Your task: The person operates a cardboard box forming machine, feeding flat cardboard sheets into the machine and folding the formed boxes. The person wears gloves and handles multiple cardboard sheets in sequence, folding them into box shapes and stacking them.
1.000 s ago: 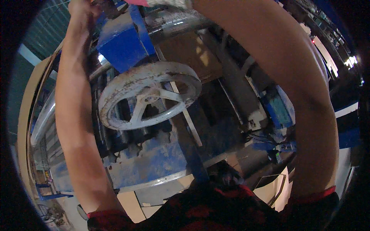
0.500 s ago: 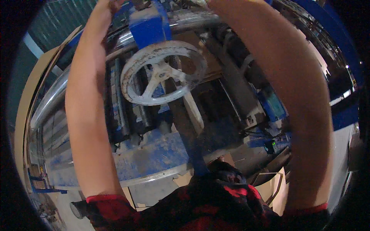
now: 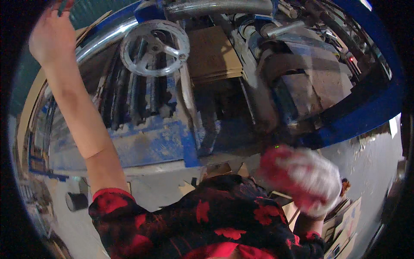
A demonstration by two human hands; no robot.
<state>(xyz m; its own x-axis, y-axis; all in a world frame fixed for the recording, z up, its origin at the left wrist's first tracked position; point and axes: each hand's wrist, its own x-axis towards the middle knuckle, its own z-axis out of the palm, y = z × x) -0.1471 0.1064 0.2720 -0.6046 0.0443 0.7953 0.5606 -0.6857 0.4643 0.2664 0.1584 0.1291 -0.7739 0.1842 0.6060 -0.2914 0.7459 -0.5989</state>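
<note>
My left hand is raised at the upper left, close to a shiny steel pipe on a blue machine; its fingers reach the picture's edge and what they hold is hidden. My right hand wears a red and white work glove and is low on the right, near my waist, blurred by motion. A pale metal handwheel sits on the machine between my arms, with neither hand touching it. Below it lies the dusty blue machine body.
A stack of brown cardboard sheets lies in the machine behind the handwheel. A curved blue frame runs along the right. Cardboard scraps lie on the floor at lower right. A dark cylinder lies on the floor at left.
My right arm has come down from the top of the machine to waist height, its gloved hand now in view. My left hand has shifted left, away from the handwheel. The view has tilted.
</note>
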